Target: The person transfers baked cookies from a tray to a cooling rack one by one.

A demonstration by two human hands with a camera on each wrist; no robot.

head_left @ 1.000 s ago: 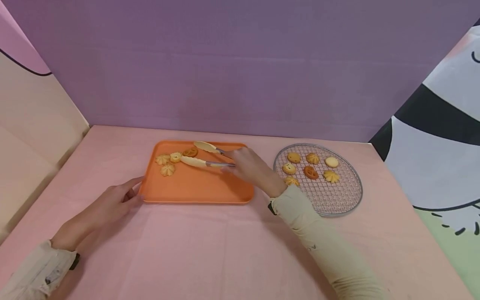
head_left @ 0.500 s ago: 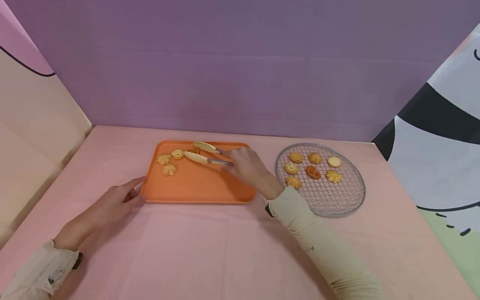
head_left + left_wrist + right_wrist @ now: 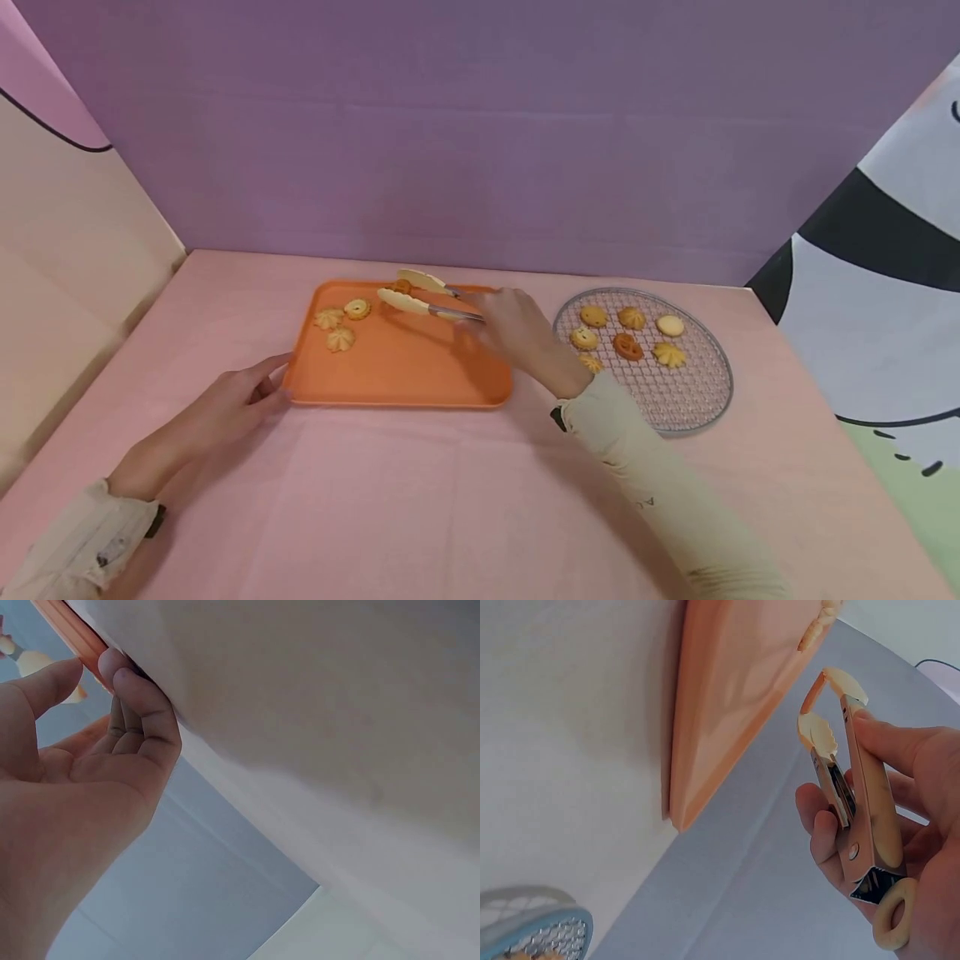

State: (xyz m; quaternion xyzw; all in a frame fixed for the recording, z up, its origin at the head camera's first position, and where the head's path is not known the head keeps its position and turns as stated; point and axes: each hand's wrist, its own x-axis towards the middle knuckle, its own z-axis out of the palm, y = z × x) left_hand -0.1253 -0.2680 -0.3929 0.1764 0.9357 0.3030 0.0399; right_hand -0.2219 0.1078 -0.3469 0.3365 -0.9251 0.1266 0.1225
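My right hand [image 3: 517, 329] grips metal tongs [image 3: 866, 802] with cream tips. Between the tips is a brown pretzel-shaped cookie [image 3: 399, 287], near the back edge of the orange tray [image 3: 405, 375]. In the right wrist view this cookie looks thin and edge-on, and the tips appear clear of the tray. At the tray's left edge, my left hand [image 3: 228, 408] holds the rim between thumb and curled fingers, as the left wrist view shows. On the tray's left side lie a round cookie [image 3: 357, 309] and two flower-shaped cookies, one behind [image 3: 328, 318] and one in front [image 3: 341, 338].
Right of the tray, a round wire rack [image 3: 675, 400] bears several cookies, mostly toward its back and left. My right forearm passes over its front left rim. A pink cloth [image 3: 420, 500] covers the table, and a purple wall [image 3: 480, 167] rises behind.
The tongs have closed in on the brown cookie and moved it right and toward the back, away from the round cookie. My left hand keeps its place at the tray.
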